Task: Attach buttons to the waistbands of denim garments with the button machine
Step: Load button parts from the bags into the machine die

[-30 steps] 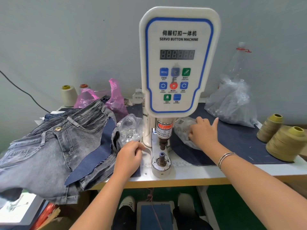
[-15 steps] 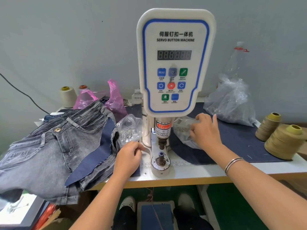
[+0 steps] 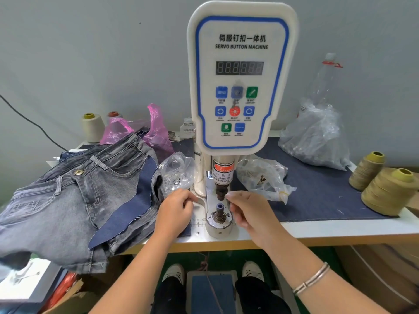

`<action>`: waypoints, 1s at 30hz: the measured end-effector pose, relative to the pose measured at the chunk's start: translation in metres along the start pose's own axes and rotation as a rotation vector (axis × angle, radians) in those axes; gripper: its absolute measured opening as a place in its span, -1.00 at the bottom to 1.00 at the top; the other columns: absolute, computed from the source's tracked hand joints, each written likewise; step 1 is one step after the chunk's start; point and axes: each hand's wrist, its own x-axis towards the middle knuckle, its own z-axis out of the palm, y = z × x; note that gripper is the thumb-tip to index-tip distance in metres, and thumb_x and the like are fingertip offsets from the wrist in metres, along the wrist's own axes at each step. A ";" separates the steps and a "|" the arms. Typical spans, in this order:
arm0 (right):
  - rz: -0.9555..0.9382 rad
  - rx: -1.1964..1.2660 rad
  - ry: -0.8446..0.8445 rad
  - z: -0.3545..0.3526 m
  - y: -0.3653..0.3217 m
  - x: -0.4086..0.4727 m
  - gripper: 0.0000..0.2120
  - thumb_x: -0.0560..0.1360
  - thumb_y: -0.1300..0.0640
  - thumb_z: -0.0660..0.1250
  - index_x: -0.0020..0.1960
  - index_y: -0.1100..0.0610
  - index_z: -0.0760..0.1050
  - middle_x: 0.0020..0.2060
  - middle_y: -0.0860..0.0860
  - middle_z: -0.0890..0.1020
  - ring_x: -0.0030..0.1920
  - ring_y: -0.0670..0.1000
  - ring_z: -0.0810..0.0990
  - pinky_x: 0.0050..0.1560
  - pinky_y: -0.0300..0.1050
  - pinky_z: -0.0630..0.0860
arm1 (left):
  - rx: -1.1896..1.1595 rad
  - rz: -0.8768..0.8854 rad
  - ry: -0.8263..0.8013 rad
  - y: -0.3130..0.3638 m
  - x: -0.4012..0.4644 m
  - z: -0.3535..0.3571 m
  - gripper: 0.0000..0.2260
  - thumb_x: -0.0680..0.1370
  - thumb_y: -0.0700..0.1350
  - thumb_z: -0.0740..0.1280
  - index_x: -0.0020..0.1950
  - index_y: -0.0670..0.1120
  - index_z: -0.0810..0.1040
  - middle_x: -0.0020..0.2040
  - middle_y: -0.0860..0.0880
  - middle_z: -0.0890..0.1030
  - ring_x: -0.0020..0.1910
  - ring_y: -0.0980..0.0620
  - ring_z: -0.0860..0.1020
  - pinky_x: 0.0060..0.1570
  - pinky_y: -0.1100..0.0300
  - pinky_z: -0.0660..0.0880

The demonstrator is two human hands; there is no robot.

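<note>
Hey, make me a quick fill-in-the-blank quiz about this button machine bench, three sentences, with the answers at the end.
1. The grey jeans lie to the ______ of the button machine.
2. The bracelet sits on the person's ______ wrist.
3. The olive thread cones stand at the table's ______ end.
4. The foot pedal under the table lies ______ the two shoes.

Answers: left; right; right; between
</note>
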 end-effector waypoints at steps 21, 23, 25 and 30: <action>0.324 0.604 -0.148 0.010 0.012 -0.008 -0.85 0.52 0.23 0.33 0.05 0.28 0.51 -0.45 0.07 0.50 -0.60 -0.10 0.38 -0.67 -0.32 0.29 | 0.001 -0.002 0.000 -0.002 0.000 0.000 -0.79 0.52 -0.27 0.25 -0.13 -0.02 0.63 -0.22 0.16 0.50 -0.19 0.25 0.45 -0.25 0.39 0.26; 0.358 0.654 -0.153 0.009 0.011 -0.010 -0.84 0.55 0.21 0.30 0.04 0.30 0.54 -0.46 0.07 0.49 -0.60 -0.10 0.38 -0.68 -0.32 0.30 | 0.000 -0.003 -0.002 -0.001 0.000 0.000 -0.78 0.52 -0.26 0.25 -0.13 -0.01 0.63 -0.22 0.16 0.49 -0.19 0.25 0.44 -0.25 0.39 0.26; 0.382 0.684 -0.157 0.008 0.010 -0.011 -0.84 0.55 0.21 0.30 0.01 0.31 0.56 -0.47 0.07 0.49 -0.60 -0.10 0.38 -0.68 -0.32 0.31 | -0.001 -0.004 -0.002 -0.001 0.000 0.000 -0.78 0.52 -0.26 0.25 -0.14 0.01 0.63 -0.22 0.16 0.50 -0.19 0.25 0.44 -0.26 0.39 0.26; 0.415 0.737 -0.164 0.009 0.009 -0.013 -0.84 0.45 0.24 0.36 -0.03 0.32 0.57 -0.48 0.06 0.48 -0.61 -0.10 0.38 -0.69 -0.32 0.30 | -0.005 0.000 -0.001 -0.001 0.001 0.000 -0.78 0.52 -0.26 0.25 -0.15 0.02 0.62 -0.21 0.16 0.50 -0.19 0.24 0.45 -0.25 0.37 0.26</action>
